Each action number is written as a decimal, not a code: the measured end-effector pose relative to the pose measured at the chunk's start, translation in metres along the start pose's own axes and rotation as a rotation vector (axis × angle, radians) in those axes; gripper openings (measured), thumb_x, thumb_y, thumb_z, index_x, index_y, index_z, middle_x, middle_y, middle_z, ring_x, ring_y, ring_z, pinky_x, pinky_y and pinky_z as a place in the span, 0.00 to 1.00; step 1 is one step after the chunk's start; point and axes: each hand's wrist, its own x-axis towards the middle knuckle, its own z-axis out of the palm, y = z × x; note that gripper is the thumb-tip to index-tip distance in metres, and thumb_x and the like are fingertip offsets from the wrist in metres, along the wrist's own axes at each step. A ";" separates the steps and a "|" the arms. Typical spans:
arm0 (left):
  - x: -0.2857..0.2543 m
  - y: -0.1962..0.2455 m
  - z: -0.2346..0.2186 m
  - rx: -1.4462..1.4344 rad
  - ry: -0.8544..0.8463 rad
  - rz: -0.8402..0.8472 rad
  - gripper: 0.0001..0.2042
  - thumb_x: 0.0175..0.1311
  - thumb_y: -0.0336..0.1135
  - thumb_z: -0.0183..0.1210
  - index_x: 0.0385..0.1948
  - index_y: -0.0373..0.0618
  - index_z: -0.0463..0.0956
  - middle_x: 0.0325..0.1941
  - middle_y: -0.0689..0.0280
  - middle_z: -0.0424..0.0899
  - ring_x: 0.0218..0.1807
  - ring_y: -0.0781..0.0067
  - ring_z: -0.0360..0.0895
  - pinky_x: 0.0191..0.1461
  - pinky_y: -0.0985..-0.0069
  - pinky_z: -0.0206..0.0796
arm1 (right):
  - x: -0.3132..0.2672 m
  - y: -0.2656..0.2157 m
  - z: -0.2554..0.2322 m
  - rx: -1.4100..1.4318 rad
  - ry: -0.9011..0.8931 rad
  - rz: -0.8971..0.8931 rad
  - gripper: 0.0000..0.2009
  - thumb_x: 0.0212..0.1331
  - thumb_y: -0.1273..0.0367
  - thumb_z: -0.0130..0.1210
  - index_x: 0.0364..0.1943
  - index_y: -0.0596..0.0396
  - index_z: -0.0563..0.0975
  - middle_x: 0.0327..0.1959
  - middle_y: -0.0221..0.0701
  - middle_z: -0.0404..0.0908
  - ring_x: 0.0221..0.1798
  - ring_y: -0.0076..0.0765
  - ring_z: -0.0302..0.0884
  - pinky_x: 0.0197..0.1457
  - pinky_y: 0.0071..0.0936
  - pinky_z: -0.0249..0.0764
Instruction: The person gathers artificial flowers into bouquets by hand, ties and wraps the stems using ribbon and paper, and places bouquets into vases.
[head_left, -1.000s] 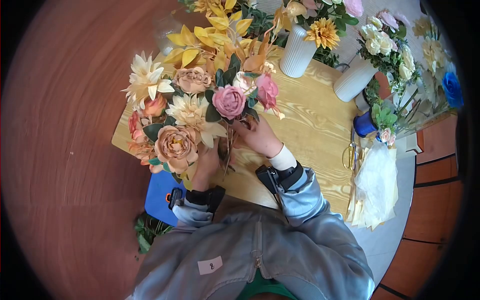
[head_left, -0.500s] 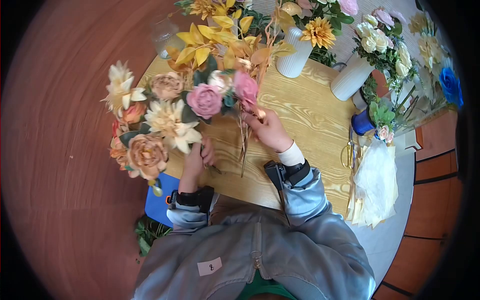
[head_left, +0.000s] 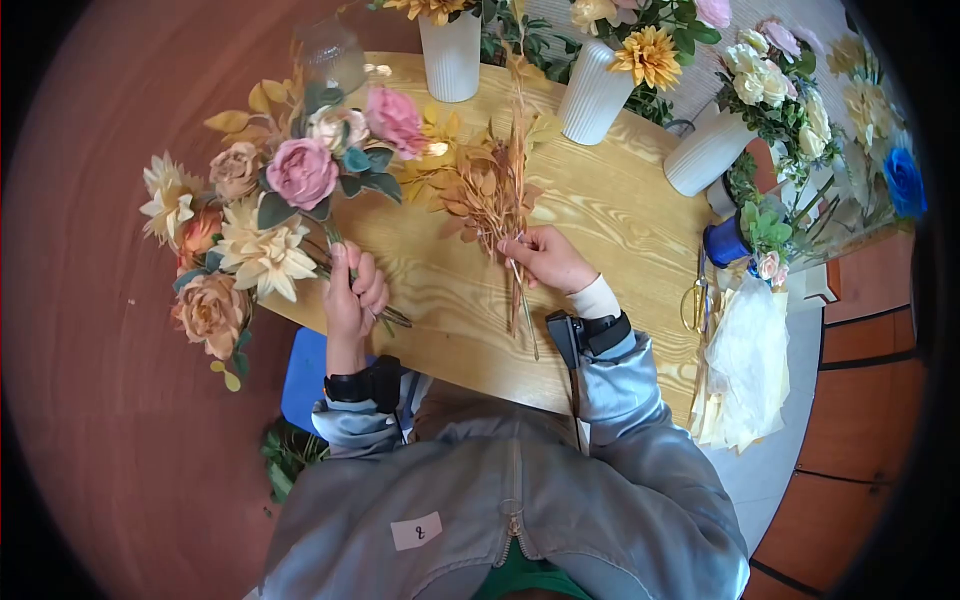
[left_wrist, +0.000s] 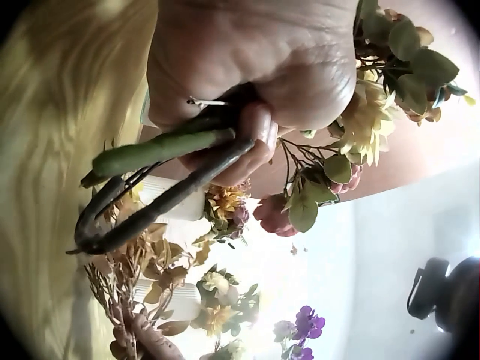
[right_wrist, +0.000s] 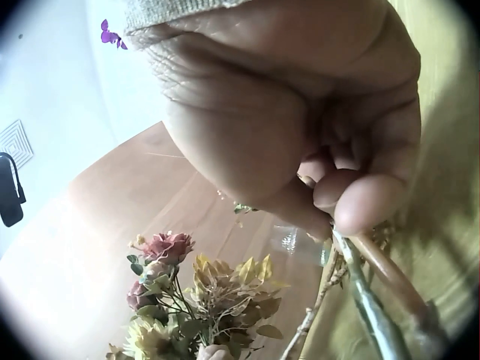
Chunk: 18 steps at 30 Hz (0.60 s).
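Observation:
A bouquet of pink, peach and cream flowers (head_left: pixel 303 173) leans out to the left, its stems gripped by my left hand (head_left: pixel 355 298). In the left wrist view, thick green and dark stems (left_wrist: pixel 161 150) stick out below the curled fingers of that hand (left_wrist: pixel 255 67). My right hand (head_left: pixel 548 258) pinches thin stems of golden-brown leafy sprigs (head_left: pixel 490 185) over the table. Close up in the right wrist view, thumb and finger of the right hand (right_wrist: pixel 300 112) meet on a green stem (right_wrist: pixel 371 311) and brownish ones.
White ribbed vases (head_left: pixel 452 58) with flowers stand along the table's far edge. A clear glass vessel (head_left: pixel 332 58) is at the back left. Gold-handled scissors (head_left: pixel 694 308), a blue pot (head_left: pixel 727 243) and whitish wrapping sheets (head_left: pixel 748 360) are on the right. A blue stool (head_left: pixel 302 380) stands below left.
The bouquet has moved left with my left hand, apart from the golden-brown sprigs. My right hand has shifted slightly right, holding the sprigs, and a vase behind has come into view.

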 end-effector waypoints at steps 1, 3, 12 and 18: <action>0.000 -0.001 0.000 -0.004 0.005 -0.001 0.13 0.66 0.44 0.32 0.24 0.51 0.56 0.11 0.75 0.50 0.09 0.87 0.44 0.09 0.87 0.42 | 0.000 0.003 0.000 0.005 0.023 0.015 0.13 0.55 0.63 0.50 0.24 0.60 0.74 0.15 0.24 0.70 0.13 0.16 0.64 0.14 0.14 0.62; 0.000 -0.004 0.001 0.001 0.005 -0.044 0.13 0.66 0.45 0.32 0.25 0.51 0.57 0.11 0.76 0.50 0.09 0.87 0.44 0.09 0.87 0.42 | -0.002 0.010 -0.002 0.007 0.044 0.038 0.14 0.55 0.62 0.50 0.22 0.60 0.73 0.14 0.24 0.70 0.13 0.16 0.65 0.14 0.14 0.63; 0.007 -0.011 0.005 0.049 0.005 -0.063 0.13 0.66 0.45 0.33 0.24 0.51 0.57 0.11 0.76 0.50 0.09 0.87 0.43 0.10 0.88 0.41 | -0.014 0.025 -0.015 0.126 0.144 0.048 0.12 0.53 0.62 0.52 0.24 0.59 0.74 0.14 0.23 0.70 0.13 0.15 0.64 0.14 0.13 0.63; 0.008 -0.015 0.005 0.066 0.013 -0.101 0.14 0.66 0.47 0.34 0.23 0.50 0.57 0.11 0.74 0.51 0.09 0.86 0.45 0.09 0.86 0.43 | -0.017 0.037 -0.017 -0.224 0.534 -0.243 0.11 0.49 0.67 0.54 0.31 0.62 0.75 0.15 0.26 0.70 0.15 0.18 0.65 0.19 0.17 0.64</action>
